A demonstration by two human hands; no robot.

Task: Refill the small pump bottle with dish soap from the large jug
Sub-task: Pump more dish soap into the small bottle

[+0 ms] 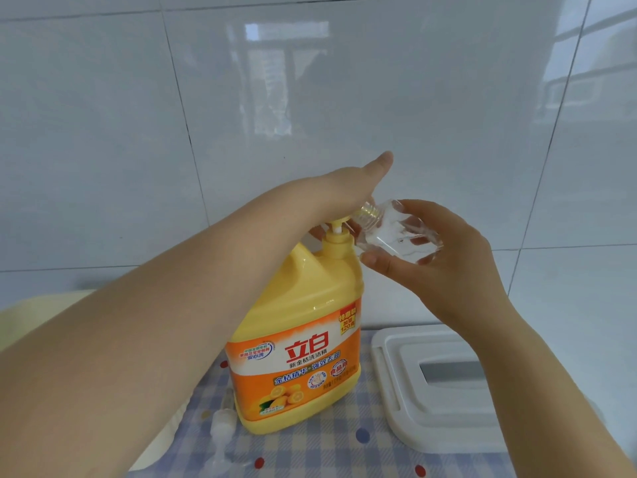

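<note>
Yellow large jug [303,326] stands upright on the tabletop [327,450]. Left hand [348,188] lies flat on its pump; right hand [444,260] grips the tilted small pump bottle [393,232], neck at the spout. Risk: misalignment spills soap.

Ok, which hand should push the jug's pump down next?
Left. The left hand rests on the yellow jug pump head, while the right hand tilts the clear small bottle at the spout.

hands [348,188] pumping jug [300,339], tilted bottle [396,232]
</note>
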